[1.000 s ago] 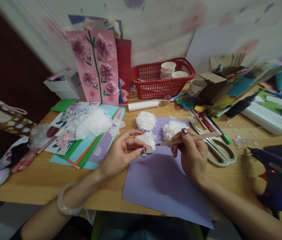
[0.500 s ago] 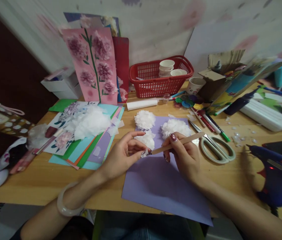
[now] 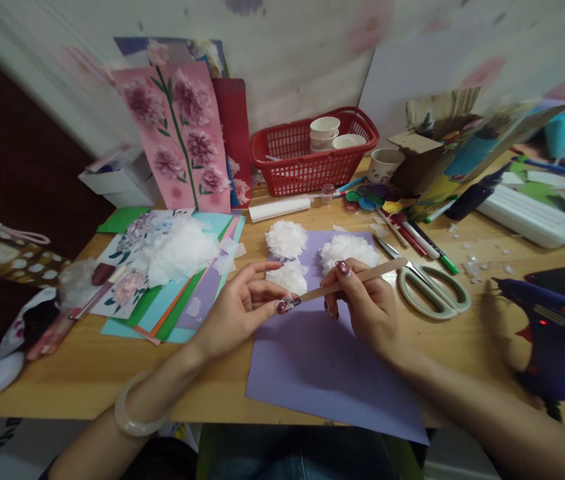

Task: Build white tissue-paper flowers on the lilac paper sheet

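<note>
My left hand (image 3: 245, 308) pinches a small scrap of white tissue (image 3: 288, 304) between thumb and fingertip, just above the purple paper sheet (image 3: 327, 363). My right hand (image 3: 365, 303) is closed on a thin wooden stick (image 3: 362, 278), whose tip touches that scrap. Three white tissue flowers lie on the sheet's far end: one at the top left (image 3: 286, 238), one at the top right (image 3: 347, 249), and one (image 3: 289, 275) right behind my left fingers.
Scissors (image 3: 429, 287) lie right of the sheet, markers (image 3: 422, 241) beyond them. A blue glue gun (image 3: 549, 333) stands at the right. A red basket (image 3: 307, 157) with paper cups sits at the back, a pink flower card (image 3: 177, 133) leans on the wall, coloured papers with white tissue (image 3: 177, 250) lie left.
My right hand slid left with the stick until its tip met the tissue scrap in my left fingers. The view shifted slightly.
</note>
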`<state>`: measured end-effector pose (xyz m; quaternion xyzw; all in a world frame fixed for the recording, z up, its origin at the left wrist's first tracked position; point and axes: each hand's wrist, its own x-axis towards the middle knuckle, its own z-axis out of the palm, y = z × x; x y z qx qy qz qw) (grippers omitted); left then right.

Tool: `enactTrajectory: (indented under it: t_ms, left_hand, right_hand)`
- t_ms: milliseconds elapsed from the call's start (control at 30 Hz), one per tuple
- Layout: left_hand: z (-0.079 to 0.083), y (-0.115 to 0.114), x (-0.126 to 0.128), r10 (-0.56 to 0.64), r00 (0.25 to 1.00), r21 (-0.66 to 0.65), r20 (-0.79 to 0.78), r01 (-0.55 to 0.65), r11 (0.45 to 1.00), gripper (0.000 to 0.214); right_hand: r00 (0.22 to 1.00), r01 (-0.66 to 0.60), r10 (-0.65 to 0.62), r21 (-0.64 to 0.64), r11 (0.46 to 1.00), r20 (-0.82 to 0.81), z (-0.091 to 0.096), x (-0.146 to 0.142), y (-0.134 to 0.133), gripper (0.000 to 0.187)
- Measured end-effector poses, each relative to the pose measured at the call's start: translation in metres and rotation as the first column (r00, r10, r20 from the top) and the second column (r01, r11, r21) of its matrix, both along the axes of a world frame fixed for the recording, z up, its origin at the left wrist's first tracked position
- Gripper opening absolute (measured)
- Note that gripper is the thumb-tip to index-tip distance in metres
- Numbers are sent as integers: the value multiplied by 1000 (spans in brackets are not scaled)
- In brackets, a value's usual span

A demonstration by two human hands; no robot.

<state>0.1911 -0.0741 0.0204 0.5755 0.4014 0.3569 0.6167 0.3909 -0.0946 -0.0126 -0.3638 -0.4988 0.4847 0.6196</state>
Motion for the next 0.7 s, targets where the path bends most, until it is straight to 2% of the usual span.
enactTrajectory:
  t_ms: [200,333,467,600,700]
  left_hand:
    - [5,6,-8,209,975,206,-74,-190,960,47]
    - [3,-3,-7,243,954,257,-176,-194,947,49]
    - [-8,-12,-1,266,918,262,-293,-190,946,48]
    - [-16,-13,3,313,881,319,-355,-201,926,46]
    - [-16,-11,7,347,853,376,-390,-197,906,43]
  right_hand:
    - [992,124,-125,36,992,6,1,2,8,34]
    - [986,139,-144,58,989,87,-1,3,13,36]
    - [964,133,-155,116,984,218,-4,3,15,38]
    - [934,125,-174,168,978,313,-6,3,17,42]
    - [928,125,-183,189,974,325,-6,3,17,41]
